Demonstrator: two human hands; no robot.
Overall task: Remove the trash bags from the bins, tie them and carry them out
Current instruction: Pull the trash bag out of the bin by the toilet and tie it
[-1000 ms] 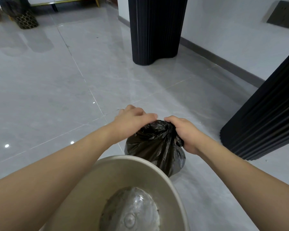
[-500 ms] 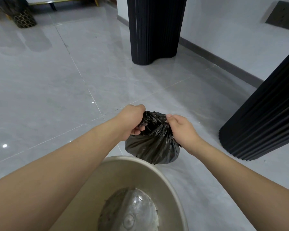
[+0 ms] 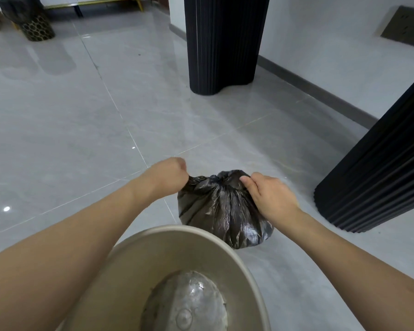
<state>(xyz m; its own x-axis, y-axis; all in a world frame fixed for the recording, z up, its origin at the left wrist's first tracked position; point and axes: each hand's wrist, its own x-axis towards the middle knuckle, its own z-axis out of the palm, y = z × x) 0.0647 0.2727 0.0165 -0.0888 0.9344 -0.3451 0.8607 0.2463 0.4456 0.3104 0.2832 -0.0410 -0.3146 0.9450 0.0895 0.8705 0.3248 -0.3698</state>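
Observation:
A small black trash bag (image 3: 221, 211) sits on the grey floor just beyond a beige bin (image 3: 167, 263), whose inside shows a bare metal bottom. The bag's top is gathered into a bunch. My left hand (image 3: 169, 175) grips a strip of the bag's mouth and holds it out to the left. My right hand (image 3: 267, 194) pinches the gathered top from the right side, its palm lying over the bag.
A fluted black column (image 3: 222, 44) stands ahead and another (image 3: 378, 168) close on the right. A second bin with a black bag (image 3: 26, 17) is at the far left near a gold-legged cabinet. A white wall with a grey skirting runs along the right.
My hands have drawn apart, the left pulling a strip of the bag leftward. The bag's top is bunched tighter and the bag now rests lower on the floor.

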